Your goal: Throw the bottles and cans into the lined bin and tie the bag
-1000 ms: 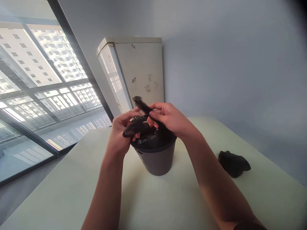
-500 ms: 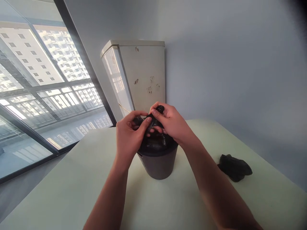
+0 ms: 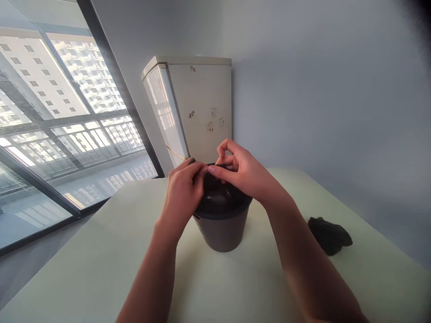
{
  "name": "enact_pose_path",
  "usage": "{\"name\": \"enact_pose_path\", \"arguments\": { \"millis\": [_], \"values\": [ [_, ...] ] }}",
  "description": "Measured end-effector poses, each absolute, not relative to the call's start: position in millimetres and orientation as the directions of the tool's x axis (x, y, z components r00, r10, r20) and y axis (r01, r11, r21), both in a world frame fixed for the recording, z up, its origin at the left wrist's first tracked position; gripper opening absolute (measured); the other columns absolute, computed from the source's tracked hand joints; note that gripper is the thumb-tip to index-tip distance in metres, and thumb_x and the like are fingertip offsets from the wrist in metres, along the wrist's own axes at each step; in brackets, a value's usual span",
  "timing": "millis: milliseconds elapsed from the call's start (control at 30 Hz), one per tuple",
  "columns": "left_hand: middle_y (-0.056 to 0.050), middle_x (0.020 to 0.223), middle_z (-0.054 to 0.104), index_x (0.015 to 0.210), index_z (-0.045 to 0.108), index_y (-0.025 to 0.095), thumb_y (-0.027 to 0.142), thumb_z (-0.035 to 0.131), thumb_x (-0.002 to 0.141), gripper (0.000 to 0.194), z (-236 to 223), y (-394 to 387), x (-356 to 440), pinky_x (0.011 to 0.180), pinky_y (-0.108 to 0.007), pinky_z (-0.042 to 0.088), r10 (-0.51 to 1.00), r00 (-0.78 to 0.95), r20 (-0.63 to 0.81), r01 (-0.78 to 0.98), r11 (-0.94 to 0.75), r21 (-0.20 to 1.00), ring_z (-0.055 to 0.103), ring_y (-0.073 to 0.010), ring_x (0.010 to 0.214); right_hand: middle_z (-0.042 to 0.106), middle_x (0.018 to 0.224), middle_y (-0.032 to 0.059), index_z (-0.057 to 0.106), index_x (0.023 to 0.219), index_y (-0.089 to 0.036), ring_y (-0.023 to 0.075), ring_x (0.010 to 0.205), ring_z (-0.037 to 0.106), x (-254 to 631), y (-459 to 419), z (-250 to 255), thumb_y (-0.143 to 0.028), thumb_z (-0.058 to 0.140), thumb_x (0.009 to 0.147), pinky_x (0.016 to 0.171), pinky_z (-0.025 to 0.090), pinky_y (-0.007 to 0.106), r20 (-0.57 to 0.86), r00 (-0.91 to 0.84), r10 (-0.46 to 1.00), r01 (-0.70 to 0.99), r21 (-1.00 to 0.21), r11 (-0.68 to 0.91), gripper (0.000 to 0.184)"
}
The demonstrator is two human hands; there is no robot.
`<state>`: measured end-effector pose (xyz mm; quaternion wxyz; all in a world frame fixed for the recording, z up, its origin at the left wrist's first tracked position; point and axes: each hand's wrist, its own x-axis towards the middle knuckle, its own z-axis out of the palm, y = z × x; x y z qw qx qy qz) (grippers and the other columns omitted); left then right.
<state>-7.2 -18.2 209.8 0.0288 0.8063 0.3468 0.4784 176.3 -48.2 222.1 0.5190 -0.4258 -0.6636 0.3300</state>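
Observation:
A small dark grey bin (image 3: 222, 231) stands on a pale table (image 3: 235, 287), lined with a black plastic bag (image 3: 218, 199) folded over its rim. My left hand (image 3: 182, 193) sits at the bin's left rim with fingers curled and pinched on the bag's edge. My right hand (image 3: 239, 172) hovers over the far rim, its thumb and fingers pinching the bag's edge too. The fingertips of both hands meet at the rim's far left.
A crumpled black bag (image 3: 330, 235) lies on the table to the right. A cream refrigerator (image 3: 191, 107) stands behind the table against the grey wall. A large window (image 3: 57, 125) fills the left side.
The bunched ends of the black bag that my hands held above the bin are gone from view. The bag now lies flat around the rim and both hands have dropped to the rim.

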Motion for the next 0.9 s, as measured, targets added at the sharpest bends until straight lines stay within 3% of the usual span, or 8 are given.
{"name": "enact_pose_path", "arguments": {
  "millis": [100, 267, 433, 533, 667, 767, 900],
  "values": [
    [-0.002, 0.073, 0.06, 0.076, 0.065, 0.02, 0.021, 0.051, 0.101, 0.029, 211, -16, -7, 0.065, -0.031, 0.04, 0.638, 0.299, 0.709, 0.58, -0.712, 0.396, 0.053, -0.0158, 0.069, 0.065, 0.08, -0.0001, 0.064, 0.089, -0.022, 0.0171, 0.075, 0.058, 179, -55, 227, -0.05, 0.07, 0.091, 0.071, 0.044, 0.032, 0.432, -0.178, 0.884, 0.379, -0.799, 0.467, 0.029],
    [0.001, 0.062, 0.052, 0.068, 0.058, 0.018, 0.04, 0.055, 0.102, 0.041, 214, -14, -10, 0.058, -0.027, 0.037, 0.741, 0.374, 0.558, 0.343, -0.67, 0.659, 0.047, -0.0128, 0.062, 0.061, 0.087, 0.0023, 0.072, 0.082, -0.022, 0.0161, 0.074, 0.053, 171, -62, 225, -0.049, 0.076, 0.087, 0.068, 0.039, 0.032, 0.493, -0.128, 0.861, 0.619, -0.638, 0.457, 0.028],
    [-0.003, 0.075, 0.072, 0.079, 0.078, 0.019, 0.046, 0.075, 0.089, 0.03, 217, -16, -18, 0.063, -0.027, 0.052, 0.79, 0.227, 0.57, 0.183, -0.609, 0.771, 0.066, -0.0175, 0.071, 0.055, 0.078, 0.0012, 0.061, 0.068, -0.02, 0.0145, 0.069, 0.048, 166, -59, 224, -0.04, 0.062, 0.1, 0.067, 0.037, 0.033, 0.565, -0.195, 0.802, 0.533, -0.625, 0.57, 0.038],
    [-0.007, 0.083, 0.08, 0.091, 0.084, 0.02, 0.048, 0.082, 0.082, 0.03, 215, -11, -24, 0.068, -0.031, 0.058, 0.835, 0.145, 0.531, 0.148, -0.549, 0.822, 0.073, -0.0224, 0.078, 0.06, 0.092, 0.0031, 0.061, 0.068, -0.02, 0.015, 0.074, 0.052, 170, -57, 226, -0.043, 0.06, 0.101, 0.073, 0.041, 0.034, 0.592, -0.177, 0.787, 0.452, -0.661, 0.599, 0.041],
    [-0.007, 0.084, 0.081, 0.098, 0.085, 0.019, 0.051, 0.085, 0.079, 0.037, 215, -2, -30, 0.075, -0.033, 0.06, 0.9, 0.11, 0.423, 0.074, -0.431, 0.899, 0.076, -0.0223, 0.079, 0.061, 0.111, 0.0045, 0.057, 0.06, -0.018, 0.0159, 0.088, 0.056, 178, -51, 227, -0.042, 0.065, 0.098, 0.086, 0.043, 0.035, 0.648, -0.119, 0.752, 0.474, -0.629, 0.616, 0.045],
    [-0.005, 0.088, 0.082, 0.098, 0.085, 0.021, 0.049, 0.086, 0.078, 0.035, 219, 4, -38, 0.073, -0.031, 0.057, 0.924, -0.018, 0.382, 0.18, -0.373, 0.91, 0.075, -0.0219, 0.081, 0.063, 0.11, 0.0038, 0.055, 0.057, -0.017, 0.0144, 0.082, 0.055, 195, -48, 228, -0.04, 0.065, 0.097, 0.079, 0.041, 0.034, 0.592, -0.138, 0.794, 0.521, -0.638, 0.567, 0.047],
    [-0.003, 0.073, 0.078, 0.093, 0.086, 0.022, 0.048, 0.083, 0.077, 0.031, 223, 14, -49, 0.05, -0.026, 0.039, 0.895, -0.155, 0.419, 0.479, -0.302, 0.824, 0.058, -0.0162, 0.061, 0.062, 0.098, 0.0038, 0.052, 0.054, -0.017, 0.0116, 0.067, 0.046, 232, -45, 226, -0.039, 0.072, 0.092, 0.063, 0.032, 0.033, 0.441, -0.083, 0.894, 0.627, -0.674, 0.391, 0.048]
  ]
}}
